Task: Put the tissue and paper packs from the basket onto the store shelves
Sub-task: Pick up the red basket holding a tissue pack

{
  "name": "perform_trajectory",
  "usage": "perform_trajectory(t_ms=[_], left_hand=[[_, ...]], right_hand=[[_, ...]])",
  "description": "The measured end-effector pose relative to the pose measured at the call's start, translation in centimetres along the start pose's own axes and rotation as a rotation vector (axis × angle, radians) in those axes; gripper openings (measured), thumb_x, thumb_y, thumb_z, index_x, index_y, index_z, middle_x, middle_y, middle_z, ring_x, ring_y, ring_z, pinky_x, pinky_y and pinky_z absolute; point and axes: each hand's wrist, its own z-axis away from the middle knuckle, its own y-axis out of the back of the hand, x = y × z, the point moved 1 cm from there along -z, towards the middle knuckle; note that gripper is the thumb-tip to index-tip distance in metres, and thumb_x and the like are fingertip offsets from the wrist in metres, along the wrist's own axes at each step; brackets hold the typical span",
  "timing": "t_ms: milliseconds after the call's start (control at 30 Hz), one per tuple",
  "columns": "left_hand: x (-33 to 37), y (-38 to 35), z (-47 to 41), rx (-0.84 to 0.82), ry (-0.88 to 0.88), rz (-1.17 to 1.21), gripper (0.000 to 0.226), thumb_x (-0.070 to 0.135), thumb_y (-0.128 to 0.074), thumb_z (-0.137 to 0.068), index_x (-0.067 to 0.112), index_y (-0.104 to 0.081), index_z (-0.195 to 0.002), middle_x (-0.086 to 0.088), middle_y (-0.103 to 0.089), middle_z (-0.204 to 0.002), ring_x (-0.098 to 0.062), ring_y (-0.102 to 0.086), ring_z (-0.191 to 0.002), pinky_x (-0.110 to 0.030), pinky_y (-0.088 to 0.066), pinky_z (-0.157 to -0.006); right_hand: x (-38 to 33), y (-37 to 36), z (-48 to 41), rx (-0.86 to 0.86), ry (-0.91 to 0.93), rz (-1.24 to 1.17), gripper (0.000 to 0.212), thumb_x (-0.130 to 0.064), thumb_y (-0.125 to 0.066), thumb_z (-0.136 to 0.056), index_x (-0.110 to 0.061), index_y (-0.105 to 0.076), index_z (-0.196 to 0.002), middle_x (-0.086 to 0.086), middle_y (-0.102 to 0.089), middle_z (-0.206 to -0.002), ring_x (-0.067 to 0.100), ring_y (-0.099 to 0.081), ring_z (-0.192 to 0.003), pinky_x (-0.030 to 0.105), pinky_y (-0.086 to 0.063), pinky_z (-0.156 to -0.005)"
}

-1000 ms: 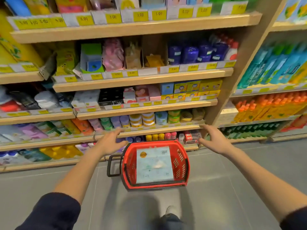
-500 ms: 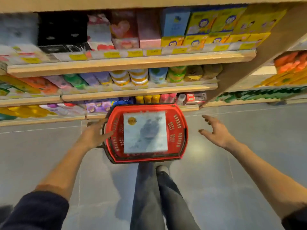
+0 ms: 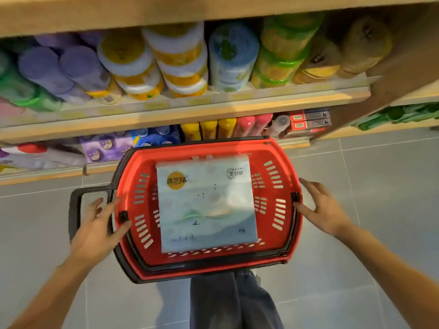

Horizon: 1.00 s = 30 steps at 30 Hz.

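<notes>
Head view: pale tissue pack (image 3: 206,203) — orange logo — flat in red basket (image 3: 273,255).

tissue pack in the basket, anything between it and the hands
Nothing visible covers the tissue pack; it lies open on top in the red basket. Only the basket's side walls separate it from the left hand and right hand, both open at the rim.
</notes>
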Motion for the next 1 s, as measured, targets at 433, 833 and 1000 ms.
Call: perform_trajectory(t_ms=[433,833,1000], left_hand=[[-3.1,-4.8,-3.6,0.161,0.059,0.221,0.082,0.069,-0.050,-0.061,0.064,-0.013,-0.133,-0.020,-0.047,-0.119,-0.040,-0.052,-0.108,-0.051,-0.042,-0.096],[-2.7,-5.1,-4.8,0.308,-0.055,0.218,0.077,0.034,-0.067,-0.078,0.070,-0.014,-0.121,-0.018,-0.052,-0.108,-0.019,-0.046,-0.089,-0.045,-0.044,-0.091],[-2.8,-3.5,-3.8,0.286,-0.027,0.210,0.074,0.033,-0.067,-0.079,0.057,-0.021,-0.132,-0.018,-0.054,-0.103,-0.020,-0.049,-0.082,-0.047,-0.047,-0.089]], right_hand=[[2.7,-5.8,-4.4,0.180,0.077,-0.232,0.072,-0.059,-0.044,-0.081,-0.047,-0.008,-0.142,0.011,-0.052,-0.128,0.028,-0.057,-0.109,0.050,-0.050,-0.091],[1.5,-6.8,-5.2,0.331,0.057,-0.240,0.068,-0.034,-0.052,-0.088,-0.032,-0.016,-0.145,0.018,-0.048,-0.125,0.015,-0.049,-0.096,0.039,-0.048,-0.084],[-0.2,-5.1,-4.5,0.322,0.066,-0.221,0.065,-0.034,-0.052,-0.088,-0.035,-0.018,-0.143,0.018,-0.049,-0.125,0.017,-0.052,-0.094,0.038,-0.049,-0.082]])
